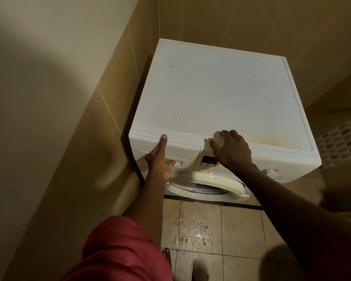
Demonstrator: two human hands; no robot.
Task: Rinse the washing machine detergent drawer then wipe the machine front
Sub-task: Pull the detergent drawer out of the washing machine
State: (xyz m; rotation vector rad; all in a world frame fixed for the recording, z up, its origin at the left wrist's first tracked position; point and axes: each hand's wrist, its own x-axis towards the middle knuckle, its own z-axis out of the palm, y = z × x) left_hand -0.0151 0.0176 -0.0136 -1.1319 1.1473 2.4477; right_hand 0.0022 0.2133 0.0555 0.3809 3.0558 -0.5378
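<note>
A white front-load washing machine (221, 98) is tucked into a corner of tan tiled walls (251, 23), and its flat top is marked with a yellowish stain near the front right edge. The floor (241, 230) is laid in beige tiles, with a wet patch (193, 234) seen right in front of the machine. A white perforated basket (344, 138) is wedged at the right edge of view. Red shorts (118, 250) and bare feet are caught at the bottom.

The detergent drawer (170, 153) sits shut in the top left of the front panel. The left hand (160, 161) is laid against it — thumb stretched up to the drawer's top edge, fingers hooked into the handle recess. The right hand (231, 151) is curled over the front top edge just beside the drawer, above the dark display (208, 160); something pale looks pressed under its fingers, but what it is can't be told. The round door (207, 187) is seen below both wrists.
</note>
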